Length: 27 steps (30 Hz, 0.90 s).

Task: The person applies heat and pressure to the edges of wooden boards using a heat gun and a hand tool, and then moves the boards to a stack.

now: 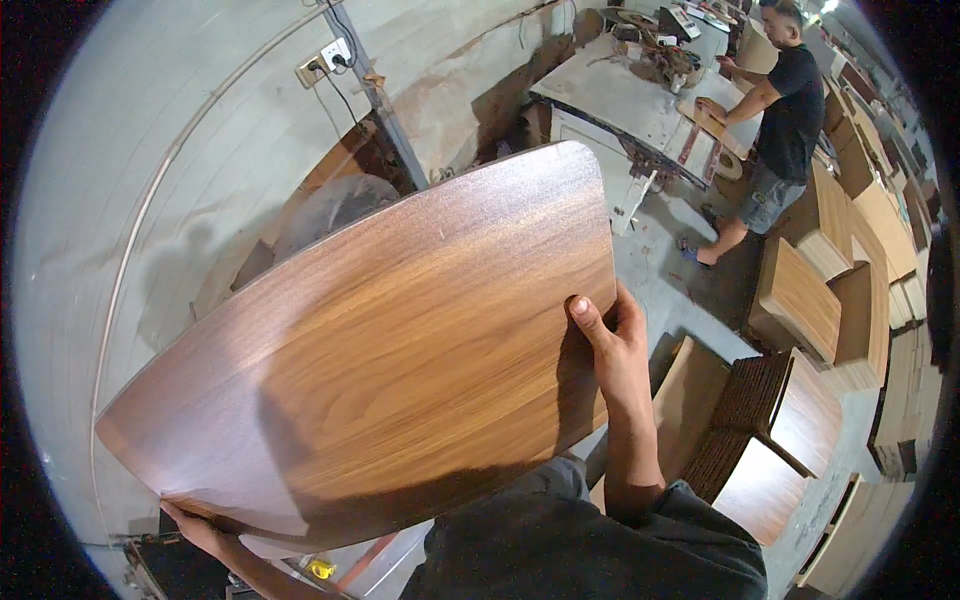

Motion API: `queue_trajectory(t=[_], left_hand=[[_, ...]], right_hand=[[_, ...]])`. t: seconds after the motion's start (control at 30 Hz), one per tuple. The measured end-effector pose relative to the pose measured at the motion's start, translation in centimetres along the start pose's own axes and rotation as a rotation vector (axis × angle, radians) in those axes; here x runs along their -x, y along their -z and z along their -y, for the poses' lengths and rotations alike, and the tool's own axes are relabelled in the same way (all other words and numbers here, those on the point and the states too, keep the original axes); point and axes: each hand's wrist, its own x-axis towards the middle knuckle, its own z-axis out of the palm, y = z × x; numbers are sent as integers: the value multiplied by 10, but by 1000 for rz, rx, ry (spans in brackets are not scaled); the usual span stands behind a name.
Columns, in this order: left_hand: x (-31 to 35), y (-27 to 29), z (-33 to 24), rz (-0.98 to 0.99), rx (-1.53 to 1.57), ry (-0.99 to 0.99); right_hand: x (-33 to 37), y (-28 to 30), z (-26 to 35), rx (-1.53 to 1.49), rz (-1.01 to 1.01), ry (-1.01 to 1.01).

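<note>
A large wood-grain board [430, 340] with rounded corners fills the middle of the head view, held up in front of my body and tilted. My right hand [618, 350] grips its right edge, the thumb lying on the top face and the fingers wrapped round behind. At the lower left corner my left hand [195, 525] holds the board from beneath; most of its fingers are hidden under it. Shadows fall across the board's glossy brown face.
A person [790, 110] stands at a white worktable [600, 90] at the far right, a hand on a small board. Stacked boards [800, 300] line the right side, with brown-topped stacks [760, 485] near my right arm. Sockets [325, 62] with plugged cords hang on the left wall.
</note>
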Motion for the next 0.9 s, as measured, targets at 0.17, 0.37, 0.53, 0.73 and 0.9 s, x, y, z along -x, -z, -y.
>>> queue_trajectory(t=[0.17, 0.37, 0.53, 0.73, 0.9], left_hand=[[16, -14, -10, 0, 19, -18], [15, -9, -14, 109, -108, -94], [40, -27, -31, 127, -97, -16], [51, -33, -45, 141, -181, -135], [58, -32, -52, 108, -124, -67]], right_hand=[[-12, 16, 1, 38, 13, -81], [-26, 32, -4, 85, -25, -58], [-38, 46, -8, 117, -25, -116], [-55, 59, -28, 77, -34, -94], [-67, 68, -28, 85, -15, -149]])
